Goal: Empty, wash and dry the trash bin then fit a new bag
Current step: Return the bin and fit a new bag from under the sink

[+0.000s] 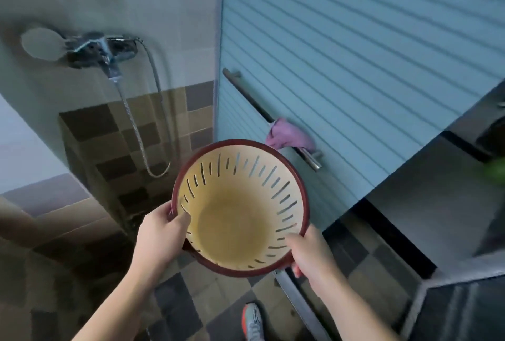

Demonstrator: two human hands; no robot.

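Head view: left hand [158, 234], right hand [308, 256] gripping bin [235, 220] rim.

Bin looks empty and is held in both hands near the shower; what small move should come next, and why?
Probably carry the bin left under the shower tap. It looks empty, no water appears to be running into it, and the left hand and right hand already grip its rim.
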